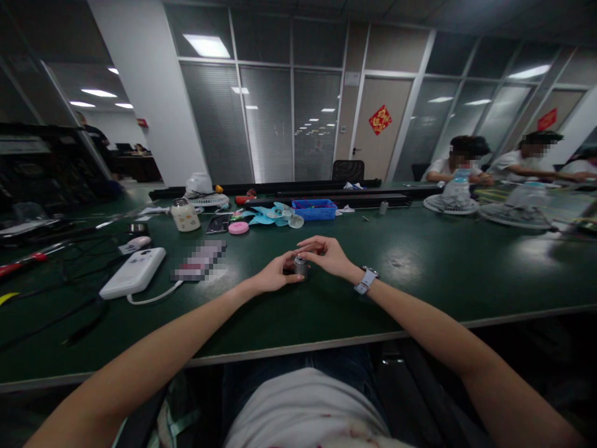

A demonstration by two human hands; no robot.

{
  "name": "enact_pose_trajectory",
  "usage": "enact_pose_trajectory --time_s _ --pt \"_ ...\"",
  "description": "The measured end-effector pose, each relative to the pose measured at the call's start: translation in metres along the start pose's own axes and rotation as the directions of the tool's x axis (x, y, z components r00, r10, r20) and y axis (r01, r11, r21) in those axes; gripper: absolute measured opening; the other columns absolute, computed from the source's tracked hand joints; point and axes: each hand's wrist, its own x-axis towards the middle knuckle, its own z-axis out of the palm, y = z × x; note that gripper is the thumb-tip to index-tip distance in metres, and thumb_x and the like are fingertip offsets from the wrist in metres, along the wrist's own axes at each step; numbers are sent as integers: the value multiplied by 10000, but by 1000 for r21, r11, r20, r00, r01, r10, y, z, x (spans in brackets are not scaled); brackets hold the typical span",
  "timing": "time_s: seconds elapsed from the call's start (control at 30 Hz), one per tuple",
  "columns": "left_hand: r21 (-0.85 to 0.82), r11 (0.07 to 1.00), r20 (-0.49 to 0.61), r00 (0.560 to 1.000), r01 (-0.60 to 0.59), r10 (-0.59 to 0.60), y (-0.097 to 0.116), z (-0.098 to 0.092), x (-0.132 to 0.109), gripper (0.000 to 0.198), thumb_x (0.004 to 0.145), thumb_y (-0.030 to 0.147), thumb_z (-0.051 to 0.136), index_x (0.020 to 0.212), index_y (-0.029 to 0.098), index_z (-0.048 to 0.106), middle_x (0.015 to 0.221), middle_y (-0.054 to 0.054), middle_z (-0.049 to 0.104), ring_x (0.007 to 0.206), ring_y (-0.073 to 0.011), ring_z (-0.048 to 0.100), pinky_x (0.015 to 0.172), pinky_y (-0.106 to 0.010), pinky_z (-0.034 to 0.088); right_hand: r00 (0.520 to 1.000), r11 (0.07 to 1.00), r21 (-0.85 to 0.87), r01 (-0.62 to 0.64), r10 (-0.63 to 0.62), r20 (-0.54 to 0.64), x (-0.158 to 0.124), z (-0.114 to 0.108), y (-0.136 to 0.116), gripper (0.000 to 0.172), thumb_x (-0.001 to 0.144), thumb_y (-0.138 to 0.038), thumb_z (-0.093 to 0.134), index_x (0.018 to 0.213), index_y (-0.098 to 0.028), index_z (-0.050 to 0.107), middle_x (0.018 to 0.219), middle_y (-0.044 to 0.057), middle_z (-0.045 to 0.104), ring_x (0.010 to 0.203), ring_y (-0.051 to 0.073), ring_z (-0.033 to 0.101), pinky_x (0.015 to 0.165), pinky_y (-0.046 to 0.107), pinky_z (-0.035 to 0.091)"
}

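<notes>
A small grey metal cylinder (pixel 301 267), which looks like a small motor, stands upright at the middle of the green table (pixel 420 274). My left hand (pixel 275 274) is closed round its left side, thumb in front near the base and fingers behind. Above it, my right hand (pixel 329 255), with a pale-strapped watch (pixel 366 280) on the wrist, curves in from the right. Its thumb and fingertips come together at the cylinder's top. Anything small between them is too small to make out.
Left lie a white power bank (pixel 133 272) cabled to a phone (pixel 200 260) and loose black cables. Farther back are a patterned cup (pixel 185 215), pink lid (pixel 238 228), blue fan blades (pixel 273 214), blue basket (pixel 314 210) and another cylinder (pixel 383 208). People sit at right behind fan parts (pixel 451 204).
</notes>
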Motion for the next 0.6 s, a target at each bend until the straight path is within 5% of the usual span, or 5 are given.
enact_pose_trajectory --time_s 0.6 --pt "181 982 -6 998 -53 55 1 1 -1 534 747 184 721 1233 115 512 1167 -140 647 1076 -266 630 980 -463 450 999 984 -175 35 -33 14 0 0 -2 314 788 -326 690 1061 -173 682 877 51 751 545 102 545 506 224 378"
